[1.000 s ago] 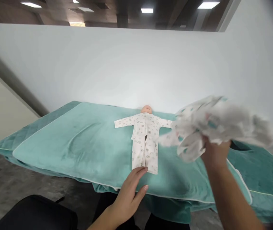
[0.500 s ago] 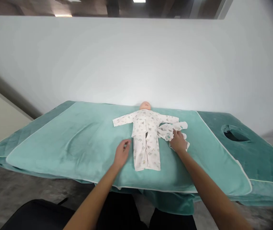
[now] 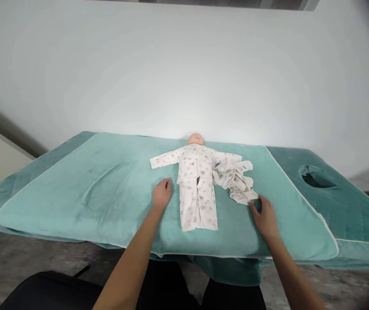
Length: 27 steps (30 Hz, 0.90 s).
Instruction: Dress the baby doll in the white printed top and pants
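A baby doll [image 3: 195,138] lies on its back, dressed in a white patterned baby outfit [image 3: 197,189] with the sleeves spread to both sides and a front opening along the trousers. Against its side on the right rests a crumpled white patterned baby garment [image 3: 234,178], partly over the outfit's sleeve. My right hand [image 3: 265,215] pinches the lower right corner of this crumpled garment between thumb and fingers. My left hand [image 3: 162,193], its fingers curled in and apparently holding nothing, is low over the bed just left of the outfit.
A light green cover [image 3: 58,185] with white piping lies over the darker green padded bed [image 3: 359,211], which has a face hole [image 3: 320,178] at the right. Behind the bed stands a white wall [image 3: 184,73]. A black seat [image 3: 48,290] is at the lower left.
My right hand has moved from the top of the crumpled garment to its lower right corner, which is now pulled outward. My left hand has shifted slightly left and up.
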Each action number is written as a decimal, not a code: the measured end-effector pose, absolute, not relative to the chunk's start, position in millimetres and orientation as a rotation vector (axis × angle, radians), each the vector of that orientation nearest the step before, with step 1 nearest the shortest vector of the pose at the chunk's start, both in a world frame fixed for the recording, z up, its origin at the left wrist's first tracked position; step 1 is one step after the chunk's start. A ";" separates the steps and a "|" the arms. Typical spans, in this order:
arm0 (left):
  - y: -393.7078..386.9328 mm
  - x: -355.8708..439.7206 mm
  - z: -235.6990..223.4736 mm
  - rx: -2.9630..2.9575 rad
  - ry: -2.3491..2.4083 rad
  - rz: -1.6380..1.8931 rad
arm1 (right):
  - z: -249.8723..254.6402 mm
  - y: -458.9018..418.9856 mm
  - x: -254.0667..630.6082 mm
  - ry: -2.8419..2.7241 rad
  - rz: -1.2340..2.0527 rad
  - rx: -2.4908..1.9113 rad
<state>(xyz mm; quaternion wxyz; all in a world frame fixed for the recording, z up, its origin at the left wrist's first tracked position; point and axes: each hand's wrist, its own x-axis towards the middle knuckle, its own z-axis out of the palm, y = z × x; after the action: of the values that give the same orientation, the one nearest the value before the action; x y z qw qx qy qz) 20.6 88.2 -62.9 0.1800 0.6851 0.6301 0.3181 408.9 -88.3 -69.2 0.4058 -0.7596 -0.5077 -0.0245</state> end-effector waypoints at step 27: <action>173.8 68.9 -58.4 1.598 1.584 1.414 | -67.3 107.6 338.0 -1.283 0.179 -1.788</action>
<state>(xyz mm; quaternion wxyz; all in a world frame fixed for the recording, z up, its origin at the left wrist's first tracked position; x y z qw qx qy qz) 68.9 173.8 -58.4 0.2396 0.5838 0.5788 0.5164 338.0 107.6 -67.3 0.4499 -0.7232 -0.5190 0.0724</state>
